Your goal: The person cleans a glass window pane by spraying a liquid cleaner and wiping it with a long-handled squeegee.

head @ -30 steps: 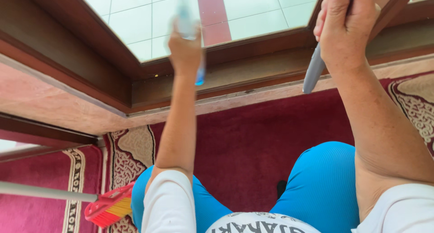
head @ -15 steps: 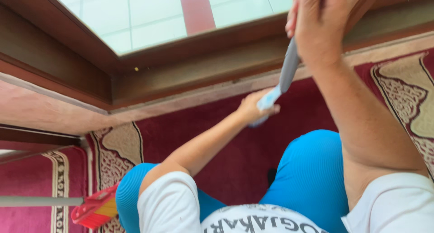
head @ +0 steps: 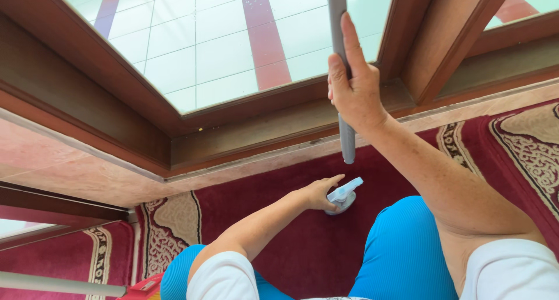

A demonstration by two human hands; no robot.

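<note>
**A:** What am I looking at first?

**B:** I start with the grey pole (head: 343, 73). It runs almost straight up and down in my view, long axis vertical, lower end hanging free just above the red carpet (head: 279, 253) and pointing down at it. The upper end runs out of the top of the picture, so I cannot tell what sits on it. It lies in front of the window glass (head: 221, 49) and crosses the brown wooden frame (head: 262, 131).

**A:** Who holds it?

**B:** The right hand (head: 354, 90), fingers wrapped firmly round the pole, index finger stretched up along it.

**A:** And the other hand?

**B:** The left hand (head: 320, 194) is low, near the carpet, fingers closed on a pale blue spray bottle (head: 343, 195). The bottle's base rests on the carpet or just above it; I cannot tell which. Its nozzle points up and to the right, toward the pole's lower end.

**A:** How far along would you judge the work?

**B:** I judge it midway at best. The bottle is down by the floor and the pole is up against the window, so the wiping looks ready to go rather than finished. The glass shows no clear streaks or foam to me.

**A:** Anything else around?

**B:** Blue trousers (head: 407, 247) below, and a red brush head (head: 142, 287) on a pale handle at the lower left.
</note>
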